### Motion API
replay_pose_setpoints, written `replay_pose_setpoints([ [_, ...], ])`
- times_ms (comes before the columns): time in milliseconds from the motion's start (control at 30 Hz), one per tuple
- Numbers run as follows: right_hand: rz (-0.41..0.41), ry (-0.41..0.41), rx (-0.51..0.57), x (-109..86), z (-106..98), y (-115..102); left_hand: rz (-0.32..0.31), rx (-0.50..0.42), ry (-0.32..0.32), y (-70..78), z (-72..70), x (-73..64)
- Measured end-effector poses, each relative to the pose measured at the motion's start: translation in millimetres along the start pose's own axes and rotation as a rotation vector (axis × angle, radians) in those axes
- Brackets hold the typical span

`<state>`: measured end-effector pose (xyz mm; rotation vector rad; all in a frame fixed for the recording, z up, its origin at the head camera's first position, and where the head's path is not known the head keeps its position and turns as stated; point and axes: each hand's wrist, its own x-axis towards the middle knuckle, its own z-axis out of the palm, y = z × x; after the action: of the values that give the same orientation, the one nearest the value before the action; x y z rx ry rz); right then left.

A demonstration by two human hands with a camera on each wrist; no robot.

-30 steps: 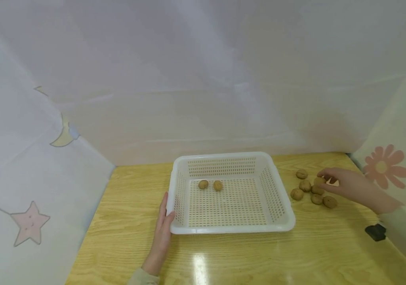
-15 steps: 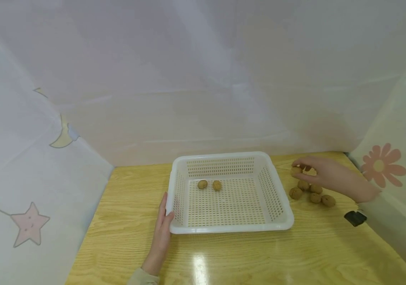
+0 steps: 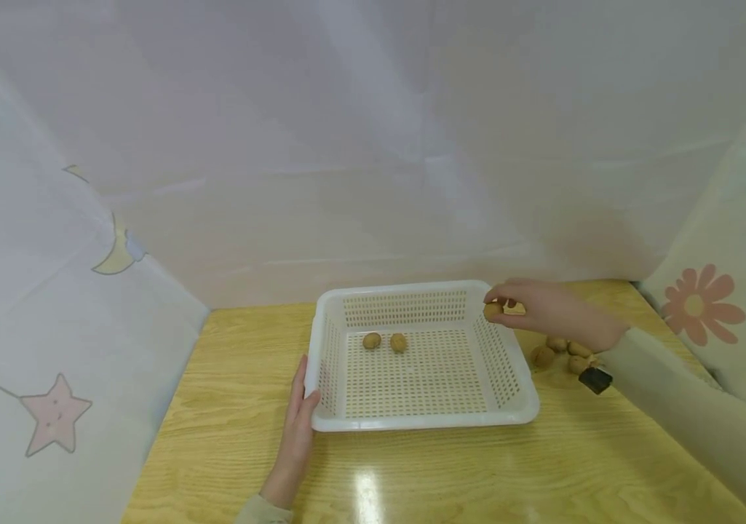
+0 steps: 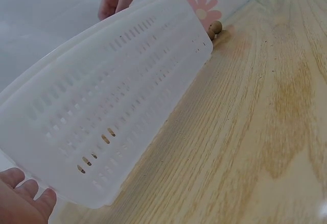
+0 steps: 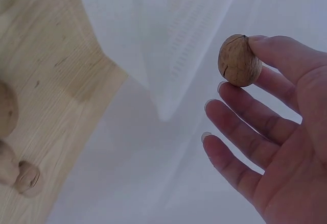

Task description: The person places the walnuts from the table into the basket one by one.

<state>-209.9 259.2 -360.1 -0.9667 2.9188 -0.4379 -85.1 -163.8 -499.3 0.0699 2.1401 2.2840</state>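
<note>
My right hand (image 3: 539, 309) pinches a walnut (image 3: 493, 312) between thumb and fingertips, over the far right corner of the white plastic basket (image 3: 425, 421). In the right wrist view the walnut (image 5: 237, 60) shows a dark crack, and the other fingers stretch out below it. On the basket's left side my left hand (image 3: 297, 429) grips the rim, thumb on top and fingers along the outer wall. The left wrist view shows its fingertips (image 4: 46, 201) at the basket's edge. Two walnuts (image 3: 399, 343) lie on the basket's slotted floor, toward the back left.
Several loose walnuts (image 3: 543, 356) sit on the wooden table (image 3: 451, 473) right of the basket, partly hidden by my right wrist. A pale printed cloth (image 3: 359, 145) hangs behind the table and along both sides. A black clip-like piece (image 3: 595, 379) is at my right wrist.
My right hand has lifted a walnut from the loose group and carried it left to the basket's far right corner. The left hand and the basket have stayed in place.
</note>
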Motion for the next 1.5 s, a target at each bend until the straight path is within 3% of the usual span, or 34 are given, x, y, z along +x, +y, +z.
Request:
replay_pose_setpoints([
  [367, -0.106, 0.003, 0.063, 46.1, 20, -23, -0.011, 0.009, 0.002, 2.1, -0.2, -1.2],
  [800, -0.121, -0.052, 0.099, 88.0, 51, -43, -0.023, 0.004, 0.002, 1.3, 0.6, -2.3],
  [1300, -0.076, -0.245, 0.143, 112.6, 105, -26, -0.010, 0.012, -0.013, 1.3, 0.8, -3.7],
  [1500, -0.043, -0.274, 0.157, 116.8, 118, -24, -0.003, 0.008, -0.027, 0.8, 0.8, -2.8],
])
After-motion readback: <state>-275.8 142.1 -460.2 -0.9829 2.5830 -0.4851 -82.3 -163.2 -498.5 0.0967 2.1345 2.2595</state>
